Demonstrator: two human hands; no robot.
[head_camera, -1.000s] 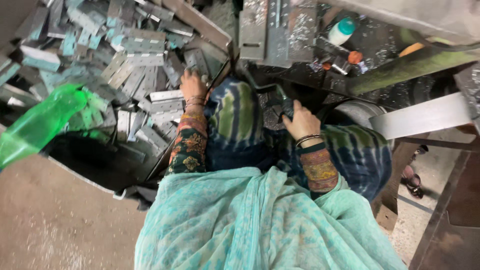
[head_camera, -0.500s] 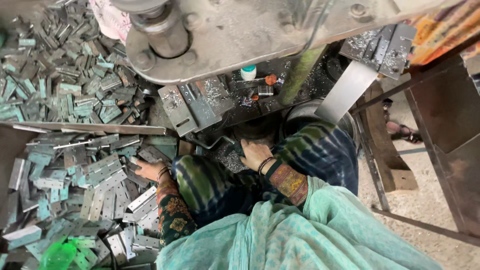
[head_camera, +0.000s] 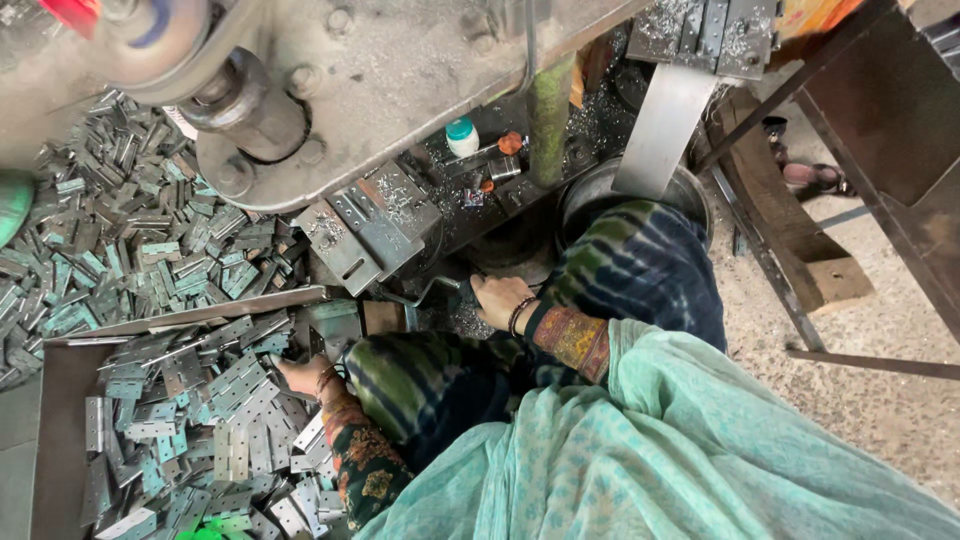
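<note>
Our left hand (head_camera: 298, 374) rests, fingers together, on the metal hinges (head_camera: 190, 420); our right hand (head_camera: 500, 298) stays curled by the press base (head_camera: 505, 245); the view shifted rightward.

floor (head_camera: 900, 400) | tray (head_camera: 55, 400) | loose metal hinges (head_camera: 120, 240) heaped

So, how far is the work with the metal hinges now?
Done: cannot tell; no finished batch stands apart. In hand: the left hand reaches into the hinges in the tray; the right hand rests under the press. Left: the tray and the heap behind remain full.
</note>
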